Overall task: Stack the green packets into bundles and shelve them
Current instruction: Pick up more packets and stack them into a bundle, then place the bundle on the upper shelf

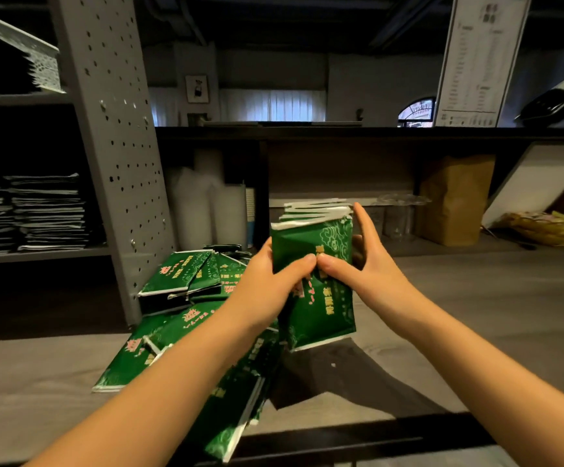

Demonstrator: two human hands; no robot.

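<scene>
A bundle of green packets point(321, 308) with gold and pink print stands upright above the grey counter point(476, 315), white top edges fanned. My left hand point(274, 278) grips its left side with the thumb across the front. My right hand point(351, 264) grips the right side, fingers stretched up along the edge, thumb meeting the left thumb. Loose green packets point(176, 274) lie scattered in a pile on the counter to the left, and more of them point(226, 416) lie under my left forearm.
A grey perforated shelf upright point(115, 146) stands at left, with stacks of flat dark packets point(45, 210) on its shelf. Under the back counter sit white cup stacks point(203, 203), clear cups point(398, 214), a brown paper bag point(455, 200) and a yellow basket point(550, 227).
</scene>
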